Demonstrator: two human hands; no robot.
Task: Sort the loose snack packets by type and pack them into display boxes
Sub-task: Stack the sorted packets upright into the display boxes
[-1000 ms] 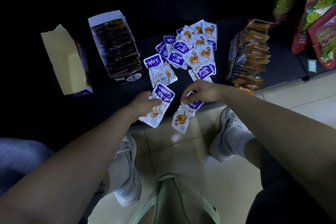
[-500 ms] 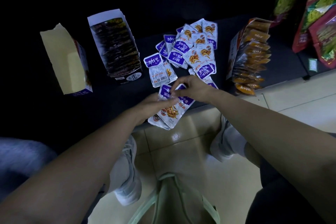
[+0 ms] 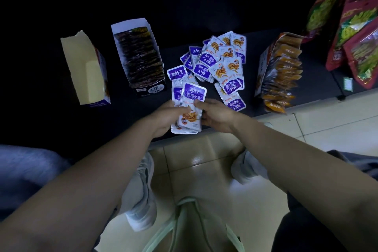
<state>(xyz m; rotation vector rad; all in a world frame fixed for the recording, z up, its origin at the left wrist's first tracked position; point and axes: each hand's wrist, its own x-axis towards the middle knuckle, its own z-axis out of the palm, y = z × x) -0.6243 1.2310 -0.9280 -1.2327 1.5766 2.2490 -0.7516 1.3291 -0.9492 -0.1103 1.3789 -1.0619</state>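
Together, left hand [image 3: 171, 116], right hand [image 3: 215, 114] grip one stack [image 3: 194, 94].

Red bags [image 3: 358, 26] cut off at right edge, packet stack [image 3: 189, 118] partly hidden by left hand [image 3: 168, 116]

Large red bags [image 3: 360, 51] at far right, glossy beige floor tiles [image 3: 204, 180], white shoes [image 3: 141, 200], dark tabletop [image 3: 122, 114]

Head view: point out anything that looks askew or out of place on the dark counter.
The orange packets bulge out of the right display box, and the lowest ones slump past its front to the edge of the counter. The purple packets lie in a jumbled heap, facing different ways.
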